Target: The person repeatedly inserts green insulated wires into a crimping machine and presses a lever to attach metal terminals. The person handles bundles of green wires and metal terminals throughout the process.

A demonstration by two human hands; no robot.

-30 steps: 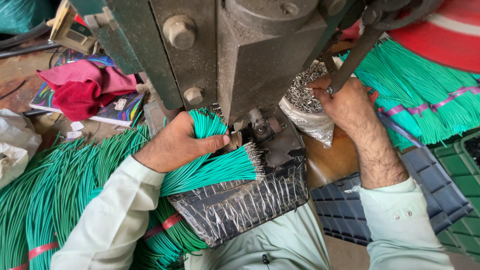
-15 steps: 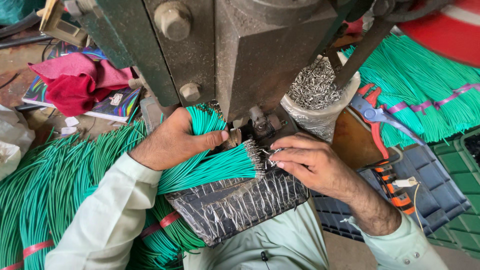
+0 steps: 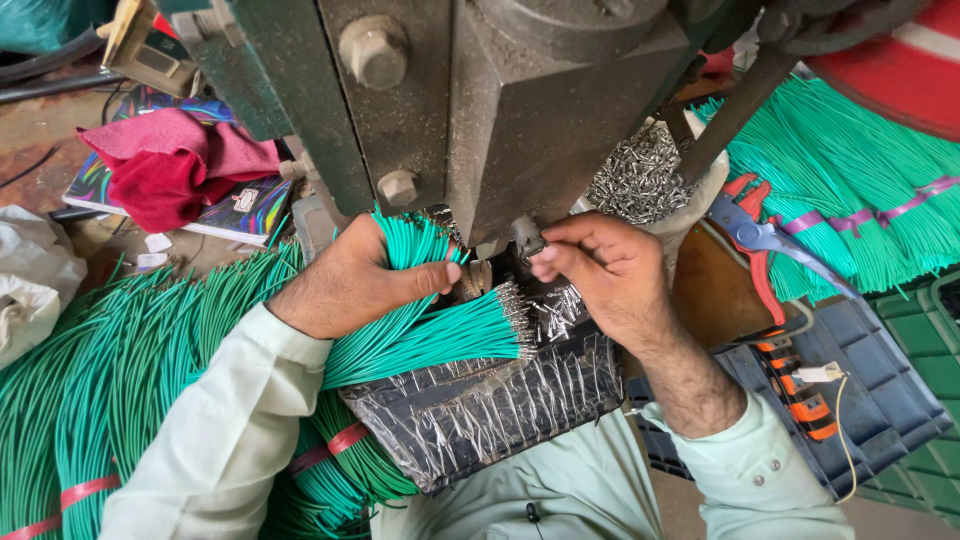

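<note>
Currently the left hand grips a green wire bundle; the right hand pinches a small terminal at the press, with big wire piles left.

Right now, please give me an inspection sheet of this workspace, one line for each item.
Surface: foil-wrapped block under the press.
Job's things: bundle of green wires, bare ends toward the die; small metal terminals heaped behind.
Clutter: red cloth, red-handled cutters, orange tool.
Grippers: left hand grips the bundle; right hand pinches at the die, content hidden.
Cables: more green wire bundles on both sides.
Surroundings: dark plastic crate.
</note>
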